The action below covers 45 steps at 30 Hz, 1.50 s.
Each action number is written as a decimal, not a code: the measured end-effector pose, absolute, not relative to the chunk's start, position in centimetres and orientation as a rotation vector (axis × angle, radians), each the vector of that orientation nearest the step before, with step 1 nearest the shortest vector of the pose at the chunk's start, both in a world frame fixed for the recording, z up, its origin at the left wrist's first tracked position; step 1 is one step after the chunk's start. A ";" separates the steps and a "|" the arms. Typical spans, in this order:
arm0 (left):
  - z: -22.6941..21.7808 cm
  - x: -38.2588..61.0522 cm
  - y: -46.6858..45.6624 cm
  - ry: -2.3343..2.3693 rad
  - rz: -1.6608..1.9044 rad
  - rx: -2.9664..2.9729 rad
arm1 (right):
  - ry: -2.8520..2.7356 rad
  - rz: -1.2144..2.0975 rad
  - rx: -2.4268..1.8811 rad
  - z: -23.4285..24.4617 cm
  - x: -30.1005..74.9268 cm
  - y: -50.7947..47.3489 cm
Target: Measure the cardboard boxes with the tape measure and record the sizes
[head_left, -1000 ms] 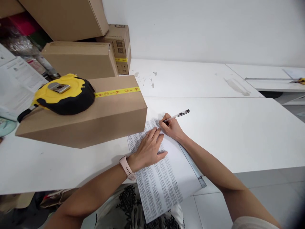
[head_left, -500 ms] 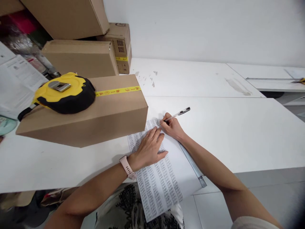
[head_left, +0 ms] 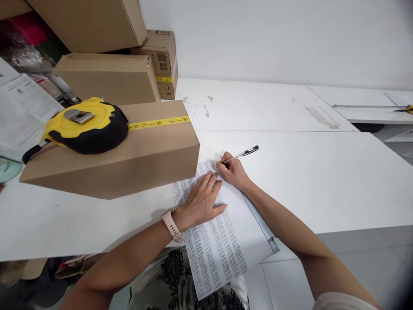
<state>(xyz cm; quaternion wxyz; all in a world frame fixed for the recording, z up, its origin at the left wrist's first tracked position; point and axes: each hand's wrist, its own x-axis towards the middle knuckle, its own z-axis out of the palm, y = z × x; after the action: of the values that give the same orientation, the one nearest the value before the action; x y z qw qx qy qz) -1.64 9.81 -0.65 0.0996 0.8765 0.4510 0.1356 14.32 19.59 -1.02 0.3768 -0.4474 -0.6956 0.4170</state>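
Observation:
My right hand [head_left: 235, 173] pinches a black-capped pen [head_left: 240, 153], its tip hidden by my fingers near the top of a sheet of paper [head_left: 245, 228]. Columns of small dark handwriting fill the sheet's left part; its right part is blank. Flat on the written columns lies my left hand [head_left: 203, 198], fingers extended, a pale pink watch [head_left: 172, 226] on that wrist. Beneath the sheet, the edge of a grey-blue folder or board [head_left: 272, 244] shows. The paper's lower end hangs past the table edge over my lap.
Left of my hands stands a cardboard box [head_left: 155, 161] with a yellow-and-black tape measure [head_left: 87, 125] on top, beside a strip of yellow printed tape. More boxes [head_left: 106, 77] stack behind it. The white table [head_left: 316, 172] stretches right; another tape measure [head_left: 409, 109] lies at far right.
Both hands stay almost in place, the pen still in my right hand. The pen's upper end has shifted very slightly to the right.

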 end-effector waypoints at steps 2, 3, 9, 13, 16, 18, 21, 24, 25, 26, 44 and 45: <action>-0.7 -1.6 9.8 1.335 0.408 2.587 | -1.784 1.066 -1.141 -1.1 14.3 19.6; -0.7 -1.6 9.8 1.334 0.416 2.583 | -1.787 1.068 -1.139 -1.1 14.3 19.6; -0.9 -1.7 9.8 1.316 0.464 2.570 | -1.800 1.070 -1.167 -1.0 14.1 19.6; -0.8 -1.6 9.8 1.325 0.456 2.561 | -1.798 1.064 -1.153 -1.1 14.2 19.6; -0.6 -1.6 9.7 1.328 0.414 2.566 | -1.793 1.065 -1.136 -1.1 14.3 19.7; -0.5 -1.6 9.7 1.330 0.397 2.573 | -1.791 1.068 -1.144 -1.1 14.2 19.6; -0.6 -1.6 9.8 1.327 0.413 2.575 | -1.783 1.072 -1.160 -0.9 14.2 19.6; -0.7 -1.7 9.8 1.318 0.449 2.563 | -1.783 1.067 -1.167 -0.9 14.2 19.5; -0.7 -1.6 9.8 1.318 0.452 2.562 | -1.788 1.064 -1.168 -0.8 14.2 19.5; -0.7 -1.6 9.8 1.319 0.447 2.563 | -1.792 1.063 -1.167 -0.8 14.2 19.5; -0.8 -1.6 9.8 1.315 0.454 2.546 | -1.802 1.026 -1.174 -1.0 14.2 19.6; -0.8 -1.6 9.8 1.313 0.465 2.541 | -1.804 1.026 -1.175 -1.0 14.2 19.6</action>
<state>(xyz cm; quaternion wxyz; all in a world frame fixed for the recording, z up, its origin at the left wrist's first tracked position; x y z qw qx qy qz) -1.65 9.78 -0.78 0.1219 0.8704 0.4497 0.1592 14.22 19.62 -1.04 0.3692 -0.4579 -0.7031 0.3997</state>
